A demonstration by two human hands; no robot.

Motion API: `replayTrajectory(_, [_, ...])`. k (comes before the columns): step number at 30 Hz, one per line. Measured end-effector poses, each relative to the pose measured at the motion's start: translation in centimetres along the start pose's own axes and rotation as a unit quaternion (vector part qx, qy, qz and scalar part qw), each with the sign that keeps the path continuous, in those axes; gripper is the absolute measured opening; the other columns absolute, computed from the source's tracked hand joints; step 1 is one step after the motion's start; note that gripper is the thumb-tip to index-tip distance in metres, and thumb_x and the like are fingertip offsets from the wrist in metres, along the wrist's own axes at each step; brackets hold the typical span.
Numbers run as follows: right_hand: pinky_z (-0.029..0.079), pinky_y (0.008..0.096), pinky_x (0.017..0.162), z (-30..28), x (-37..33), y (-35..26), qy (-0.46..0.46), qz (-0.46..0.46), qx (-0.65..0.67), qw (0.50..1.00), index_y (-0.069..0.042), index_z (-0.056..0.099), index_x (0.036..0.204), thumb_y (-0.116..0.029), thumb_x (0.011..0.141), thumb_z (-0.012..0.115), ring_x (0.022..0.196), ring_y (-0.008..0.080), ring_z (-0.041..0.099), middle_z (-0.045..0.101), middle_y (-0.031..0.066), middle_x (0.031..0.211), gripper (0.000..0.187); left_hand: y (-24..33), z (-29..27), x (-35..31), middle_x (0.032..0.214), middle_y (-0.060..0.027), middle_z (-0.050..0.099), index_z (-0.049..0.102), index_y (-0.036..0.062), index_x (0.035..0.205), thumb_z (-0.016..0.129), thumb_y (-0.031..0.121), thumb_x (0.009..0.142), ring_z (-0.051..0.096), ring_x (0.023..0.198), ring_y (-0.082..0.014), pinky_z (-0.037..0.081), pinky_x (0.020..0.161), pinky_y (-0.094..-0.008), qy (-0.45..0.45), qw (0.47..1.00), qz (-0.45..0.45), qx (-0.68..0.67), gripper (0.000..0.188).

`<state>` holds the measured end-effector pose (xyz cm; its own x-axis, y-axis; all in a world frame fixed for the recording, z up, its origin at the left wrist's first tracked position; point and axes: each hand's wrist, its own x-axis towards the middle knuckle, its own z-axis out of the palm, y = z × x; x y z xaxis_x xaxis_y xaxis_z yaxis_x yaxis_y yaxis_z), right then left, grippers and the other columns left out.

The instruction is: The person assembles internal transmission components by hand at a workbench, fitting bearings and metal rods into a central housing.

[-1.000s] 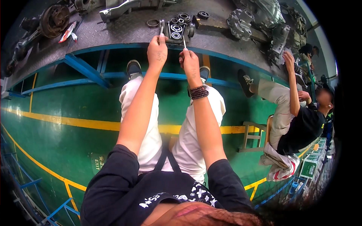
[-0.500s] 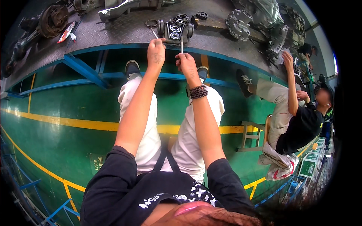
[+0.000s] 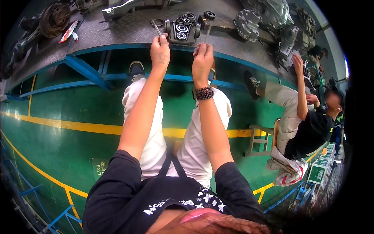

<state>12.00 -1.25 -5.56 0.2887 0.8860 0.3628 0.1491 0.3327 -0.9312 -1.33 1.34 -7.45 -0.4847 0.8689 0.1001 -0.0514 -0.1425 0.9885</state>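
Note:
My left hand point(image 3: 160, 54) is closed around a thin metal rod point(image 3: 157, 29), its far end pointing up and left toward a metal ring point(image 3: 159, 22) on the bench. My right hand point(image 3: 203, 64) grips a second slim metal rod point(image 3: 208, 34), smeared by motion, which points away from me over the bench. Between and beyond the two hands lies a dark metal housing point(image 3: 189, 40) with several bearings and gears in and on it, such as a bearing point(image 3: 181, 35). Neither rod visibly touches the housing.
The tread-plate bench point(image 3: 113, 37) has a blue steel frame point(image 3: 85, 75). A loose gear point(image 3: 209, 15) and castings point(image 3: 246, 25) lie to the right, a brake drum assembly point(image 3: 55, 18) and a red-white packet point(image 3: 69, 32) to the left. A co-worker point(image 3: 309, 134) sits at right.
My right hand has moved to the right, away from the housing, carrying its rod. My left hand has shifted slightly, its rod still pointing near the ring.

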Motion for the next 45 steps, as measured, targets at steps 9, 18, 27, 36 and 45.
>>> replayTrajectory(9, [0.047,0.0414,0.068,-0.8,1.4,1.7,0.011,0.043,-0.167,0.985,-0.004,0.063,0.090,-0.029,0.100,0.045,0.072,0.0339,0.064,0.066,0.0143,0.075,0.032,-0.4,0.0,0.2,0.081,-0.0069,0.062,0.066,0.0000,0.108,0.050,0.031,0.098,0.058,0.075,-0.0151,0.045,0.075,-0.0294,-0.027,0.999,-0.038,0.001,0.036])
replayTrajectory(18, [0.046,0.0356,0.065,-0.5,0.9,1.2,-0.007,0.044,-0.102,0.994,-0.003,0.062,0.088,-0.029,0.101,0.047,0.065,0.0235,0.061,0.063,0.0100,0.069,0.032,-0.2,-0.1,0.1,0.083,-0.0095,0.065,0.066,-0.0006,0.107,0.051,0.033,0.098,0.061,0.078,-0.0181,0.046,0.076,-0.0311,-0.027,0.999,-0.028,0.011,0.038])
replayTrajectory(27, [0.046,0.0356,0.063,-0.7,0.5,1.6,-0.023,0.061,-0.097,0.993,-0.002,0.062,0.087,-0.029,0.101,0.047,0.061,0.0217,0.060,0.062,0.0090,0.067,0.034,2.7,1.2,-1.3,0.083,-0.0100,0.062,0.065,0.0059,0.111,0.043,0.027,0.103,0.059,0.078,-0.0192,0.047,0.076,-0.0319,-0.038,0.970,0.202,0.129,0.032])
replayTrajectory(36, [0.045,0.0346,0.062,-1.1,0.6,2.1,-0.031,0.064,-0.087,0.994,-0.002,0.062,0.085,-0.030,0.101,0.045,0.060,0.0203,0.059,0.061,0.0080,0.064,0.036,1.3,1.2,-1.7,0.088,-0.0168,0.067,0.067,0.0076,0.106,0.042,0.031,0.099,0.064,0.088,-0.0327,0.048,0.082,-0.0400,-0.106,0.981,0.053,0.154,0.035])
replayTrajectory(45, [0.040,0.0249,0.056,-0.8,0.5,-0.9,0.037,-0.040,0.070,0.996,-0.001,0.056,0.088,-0.024,0.104,0.045,0.058,0.0087,0.048,0.053,0.0014,0.065,0.031,1.3,0.4,-1.6,0.081,-0.0065,0.059,0.067,0.0040,0.106,0.045,0.032,0.100,0.057,0.078,-0.0177,0.045,0.076,-0.0315,-0.096,0.984,0.057,0.137,0.036])
